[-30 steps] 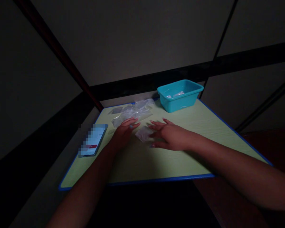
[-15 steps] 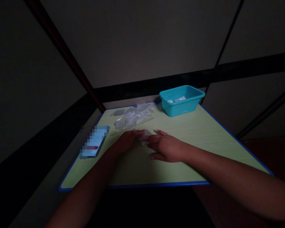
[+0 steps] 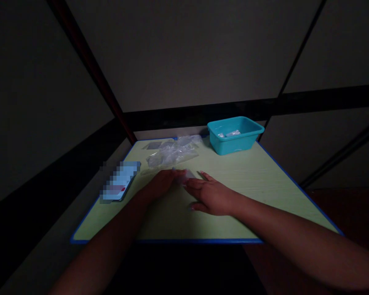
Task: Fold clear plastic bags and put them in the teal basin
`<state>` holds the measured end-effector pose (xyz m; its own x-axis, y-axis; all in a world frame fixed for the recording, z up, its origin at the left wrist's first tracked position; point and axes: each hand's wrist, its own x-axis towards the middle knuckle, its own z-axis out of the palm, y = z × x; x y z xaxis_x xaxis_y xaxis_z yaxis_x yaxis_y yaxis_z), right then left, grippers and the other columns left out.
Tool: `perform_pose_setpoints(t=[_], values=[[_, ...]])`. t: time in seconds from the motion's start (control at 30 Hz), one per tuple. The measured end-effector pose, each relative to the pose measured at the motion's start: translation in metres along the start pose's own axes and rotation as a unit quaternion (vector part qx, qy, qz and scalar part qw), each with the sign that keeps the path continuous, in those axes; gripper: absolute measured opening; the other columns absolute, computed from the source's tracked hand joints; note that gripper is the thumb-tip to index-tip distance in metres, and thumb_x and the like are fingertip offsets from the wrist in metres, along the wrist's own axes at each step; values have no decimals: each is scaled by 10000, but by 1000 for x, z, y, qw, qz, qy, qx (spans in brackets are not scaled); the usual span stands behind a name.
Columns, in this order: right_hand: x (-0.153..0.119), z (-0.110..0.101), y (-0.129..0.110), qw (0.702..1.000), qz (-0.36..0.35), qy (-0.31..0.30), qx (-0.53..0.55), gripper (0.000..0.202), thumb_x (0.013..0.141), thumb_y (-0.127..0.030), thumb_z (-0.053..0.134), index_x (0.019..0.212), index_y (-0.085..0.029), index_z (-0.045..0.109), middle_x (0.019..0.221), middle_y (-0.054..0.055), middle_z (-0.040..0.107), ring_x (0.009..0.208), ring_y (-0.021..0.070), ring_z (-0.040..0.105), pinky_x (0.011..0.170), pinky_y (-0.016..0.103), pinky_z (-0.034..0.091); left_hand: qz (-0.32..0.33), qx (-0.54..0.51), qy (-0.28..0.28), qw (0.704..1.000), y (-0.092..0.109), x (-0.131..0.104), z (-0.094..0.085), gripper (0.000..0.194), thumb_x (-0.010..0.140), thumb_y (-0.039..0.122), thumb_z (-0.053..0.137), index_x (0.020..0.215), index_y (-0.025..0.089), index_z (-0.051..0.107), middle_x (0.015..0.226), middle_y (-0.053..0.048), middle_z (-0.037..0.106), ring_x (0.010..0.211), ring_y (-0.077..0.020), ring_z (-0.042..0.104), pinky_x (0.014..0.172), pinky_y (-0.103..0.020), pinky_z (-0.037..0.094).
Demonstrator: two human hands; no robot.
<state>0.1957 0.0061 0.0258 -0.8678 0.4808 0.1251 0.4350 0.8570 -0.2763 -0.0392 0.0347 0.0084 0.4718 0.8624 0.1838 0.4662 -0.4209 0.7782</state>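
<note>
A small clear plastic bag point(image 3: 189, 175) lies flat on the table between my two hands. The fingers of my left hand point(image 3: 162, 183) stretch over its left side, pressed down on it; part of that hand's underside is hidden. My right hand point(image 3: 211, 196) rests palm down with its fingers spread, the fingertips on the near right part of the bag and the thumb on the table. Just beyond my hands lies a loose heap of clear plastic bags point(image 3: 172, 155).
The light green table point(image 3: 249, 196) has a blue edge. A phone point(image 3: 123, 180) with a lit screen lies at the left edge. At the back right stands a turquoise basin point(image 3: 235, 143) with some crumpled clear plastic point(image 3: 233, 133) inside. A wall rises behind the table.
My right hand has slid slightly left and towards me over the small bag, showing more of its far right part. My left hand stays about in place. The view has shifted a little.
</note>
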Motion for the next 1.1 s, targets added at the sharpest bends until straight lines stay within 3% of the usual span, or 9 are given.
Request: perform_pose_setpoints(t=[0.17,0.23,0.33,0.47,0.57,0.67,0.8,0.93,1.1], values=[[2,-6,5,993,23,19,114,475,921,-355,511,1358,-171,487,1422,161,464,1321,301,407,1083,636,156,50,40,-36,997,-1,-1,0,558,844,577,531,1226,183,634,1331,-103,566,1291,-281,471,1103,-460,319],[4,-8,10,981,2,51,190,390,947,-347,453,1278,-175,567,1378,152,517,1287,276,455,1078,574,243,53,76,-38,995,-2,0,0,538,790,510,634,1232,203,627,1349,-93,552,1307,-283,450,1106,-459,306],[7,-7,19,941,-28,123,313,390,968,-402,397,1057,-153,685,1208,133,645,1147,223,571,1015,417,387,33,86,-25,995,1,2,0,426,838,446,576,1177,203,664,1314,-75,588,1275,-273,490,1089,-442,324],[9,-3,28,900,45,176,395,457,923,-519,446,897,-142,702,1002,93,707,958,217,632,879,374,470,-36,46,-7,998,14,3,0,365,864,441,504,977,187,741,1021,-35,739,992,-273,655,882,-372,476],[10,0,32,877,81,210,425,408,868,-524,539,932,-148,683,946,82,706,881,209,629,819,370,478,-77,44,14,996,21,3,1,356,828,434,525,710,160,719,655,15,688,649,-197,619,637,-277,462],[12,2,34,854,88,253,447,358,800,-440,653,1017,-156,631,910,68,675,811,173,610,760,329,476,-89,11,43,995,24,4,2,360,788,428,542,567,157,628,530,41,571,548,-147,531,569,-246,407],[16,6,36,815,114,272,498,440,704,-382,743,1059,-176,584,785,-2,609,683,128,555,649,270,442,-119,-86,66,987,26,5,8,346,742,454,588,572,155,626,525,24,577,561,-155,553,600,-265,448],[20,12,37,780,144,245,557,374,627,-426,789,836,-168,617,705,-21,599,631,116,520,615,256,395,-151,-222,81,960,30,6,18,387,673,534,668,654,147,671,638,-19,677,683,-208,644,700,-331,527],[22,20,40,762,167,258,570,393,600,-464,796,681,-173,544,595,-53,534,547,88,441,530,223,317,-181,-284,107,936,34,5,26,487,617,598,722,758,132,699,752,-53,721,783,-253,681,782,-400,554]])
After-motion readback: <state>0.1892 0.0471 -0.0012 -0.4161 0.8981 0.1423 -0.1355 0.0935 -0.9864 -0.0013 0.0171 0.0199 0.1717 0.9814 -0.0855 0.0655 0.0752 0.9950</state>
